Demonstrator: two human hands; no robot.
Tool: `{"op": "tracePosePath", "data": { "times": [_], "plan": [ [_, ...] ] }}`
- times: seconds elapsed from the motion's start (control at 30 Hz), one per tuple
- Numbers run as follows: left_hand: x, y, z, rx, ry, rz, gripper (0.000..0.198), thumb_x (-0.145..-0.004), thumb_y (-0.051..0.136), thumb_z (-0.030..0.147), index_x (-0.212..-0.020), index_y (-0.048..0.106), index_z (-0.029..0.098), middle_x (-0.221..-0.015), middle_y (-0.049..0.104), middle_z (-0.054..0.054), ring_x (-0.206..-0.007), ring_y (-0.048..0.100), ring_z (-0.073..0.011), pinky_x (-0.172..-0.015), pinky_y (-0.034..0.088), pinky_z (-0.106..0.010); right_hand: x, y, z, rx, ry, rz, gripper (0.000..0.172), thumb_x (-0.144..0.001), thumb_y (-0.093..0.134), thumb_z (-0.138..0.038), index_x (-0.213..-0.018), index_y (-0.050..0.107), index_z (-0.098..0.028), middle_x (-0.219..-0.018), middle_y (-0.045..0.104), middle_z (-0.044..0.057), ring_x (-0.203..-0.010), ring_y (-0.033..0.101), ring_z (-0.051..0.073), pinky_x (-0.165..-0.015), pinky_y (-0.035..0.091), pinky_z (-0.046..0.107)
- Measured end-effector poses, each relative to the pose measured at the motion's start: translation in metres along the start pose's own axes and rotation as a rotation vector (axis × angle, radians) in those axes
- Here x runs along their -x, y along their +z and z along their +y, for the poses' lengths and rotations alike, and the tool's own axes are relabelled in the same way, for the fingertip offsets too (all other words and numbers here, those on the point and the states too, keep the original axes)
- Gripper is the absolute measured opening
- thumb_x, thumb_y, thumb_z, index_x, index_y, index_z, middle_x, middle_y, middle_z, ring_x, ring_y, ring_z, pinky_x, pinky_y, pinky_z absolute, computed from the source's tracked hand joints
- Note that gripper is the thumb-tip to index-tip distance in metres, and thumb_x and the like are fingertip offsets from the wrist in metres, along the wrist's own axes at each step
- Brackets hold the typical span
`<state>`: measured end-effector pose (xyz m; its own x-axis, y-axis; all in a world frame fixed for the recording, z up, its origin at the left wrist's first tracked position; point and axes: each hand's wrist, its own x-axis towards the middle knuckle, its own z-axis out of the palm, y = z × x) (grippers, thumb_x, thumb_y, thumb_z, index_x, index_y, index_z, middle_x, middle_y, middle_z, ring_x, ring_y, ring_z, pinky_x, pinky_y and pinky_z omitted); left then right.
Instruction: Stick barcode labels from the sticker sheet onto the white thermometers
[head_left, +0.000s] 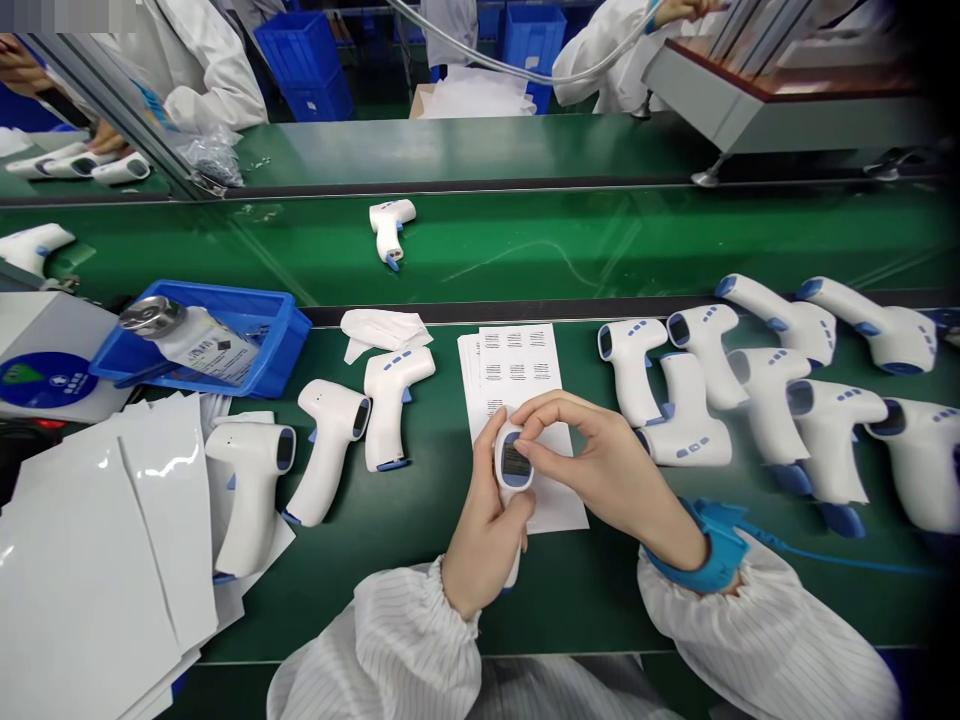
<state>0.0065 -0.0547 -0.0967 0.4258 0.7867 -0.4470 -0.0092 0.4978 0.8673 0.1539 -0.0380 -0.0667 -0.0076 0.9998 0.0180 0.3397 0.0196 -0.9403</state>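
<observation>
Wrapped around the grip of a white infrared thermometer (514,462) is my left hand (487,530), with the thermometer's dark screen facing up towards me. My right hand (592,450), a blue wrist strap (712,548) at its wrist, pinches thumb and forefinger at the screen's edge. Whatever lies between those fingertips is too small to make out. Beneath both hands lies a printed sheet of labels (517,365), partly covered. More white thermometers lie on the table, such as one (397,400) at left and another (690,415) at right.
At left are a blue tray (292,340) holding a metal-capped bottle (202,340), and stacked white sheets (90,560). A crumpled white cloth or tissue (384,330) lies near the green belt (525,245), which carries a thermometer (390,230). Co-workers in white sleeves (210,70) are across.
</observation>
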Motion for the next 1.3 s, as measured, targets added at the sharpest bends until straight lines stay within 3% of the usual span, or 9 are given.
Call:
{"op": "tracePosePath", "data": {
  "times": [0.87,1.17,1.3],
  "plan": [
    [0.002,-0.003,0.005,-0.001,0.002,-0.075,0.081,-0.085,0.048,0.013,-0.15,0.009,0.04,-0.132,0.048,-0.009,-0.053,0.045,-0.0066,-0.054,0.045,-0.028,0.0,-0.004,-0.003,-0.004,0.0,-0.015,0.011,-0.079,0.066,-0.014,-0.074,0.063,-0.023,-0.095,0.071,0.001,-0.097,0.068,0.021,-0.09,0.052,0.037],
    [0.004,-0.005,0.007,0.039,0.029,-0.104,0.078,-0.086,0.047,0.015,-0.15,0.011,0.038,-0.142,0.039,-0.009,-0.061,0.047,-0.0077,-0.057,0.047,-0.027,0.0,-0.005,-0.005,-0.003,-0.016,-0.025,0.012,-0.079,0.067,-0.012,-0.076,0.063,-0.023,-0.095,0.07,0.001,-0.096,0.066,0.019,-0.09,0.052,0.034],
    [0.003,-0.008,0.006,0.087,0.01,-0.123,0.089,-0.077,0.049,0.007,-0.149,0.01,0.041,-0.131,0.047,-0.006,-0.059,0.05,-0.0068,-0.056,0.046,-0.027,0.006,-0.01,-0.015,-0.04,-0.031,-0.084,0.011,-0.08,0.067,-0.014,-0.075,0.062,-0.022,-0.088,0.069,0.001,-0.084,0.066,0.017,-0.077,0.054,0.031]
  ]
}}
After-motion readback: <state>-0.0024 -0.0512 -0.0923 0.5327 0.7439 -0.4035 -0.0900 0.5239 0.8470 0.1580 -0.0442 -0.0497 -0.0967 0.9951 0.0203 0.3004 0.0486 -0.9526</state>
